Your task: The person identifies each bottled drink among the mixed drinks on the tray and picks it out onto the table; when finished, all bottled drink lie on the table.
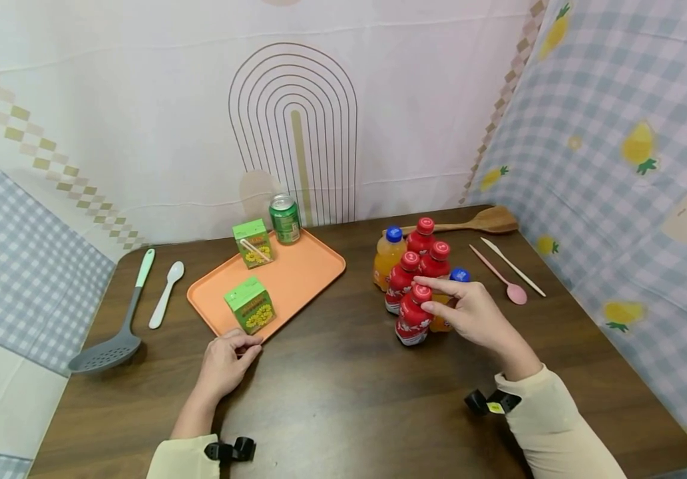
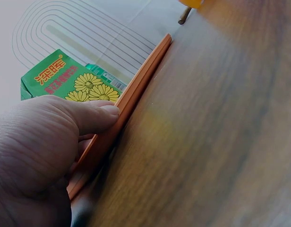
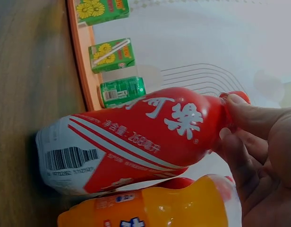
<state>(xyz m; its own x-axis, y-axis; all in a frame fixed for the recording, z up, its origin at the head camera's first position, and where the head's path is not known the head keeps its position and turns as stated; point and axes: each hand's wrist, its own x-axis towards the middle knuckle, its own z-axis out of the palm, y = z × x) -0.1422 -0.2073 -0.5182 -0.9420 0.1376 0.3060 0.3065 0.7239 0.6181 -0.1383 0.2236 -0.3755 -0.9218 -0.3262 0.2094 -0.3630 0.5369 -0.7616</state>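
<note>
My left hand [image 1: 224, 362] pinches the near rim of an orange tray [image 1: 301, 293], its thumb [image 2: 105, 116] lying along the edge. Just behind that hand, a green drink carton [image 1: 250, 306] with yellow flowers stands on the tray. My right hand [image 1: 475, 313] holds the frontmost red cola bottle [image 1: 413, 318] by its neck and cap, thumb and fingers round it in the right wrist view. Beside this bottle are several more red bottles [image 1: 403, 283] and two orange drink bottles [image 1: 389, 256] with blue caps, one partly hidden by the right hand.
Farther back on the tray are another green carton [image 1: 253, 245] and a green can [image 1: 285, 219]. A slotted turner [image 1: 116, 346] and white spoon [image 1: 167, 294] lie at left. A wooden spatula [image 1: 493, 219], pink spoon [image 1: 514, 293] and pale knife [image 1: 514, 267] lie at right.
</note>
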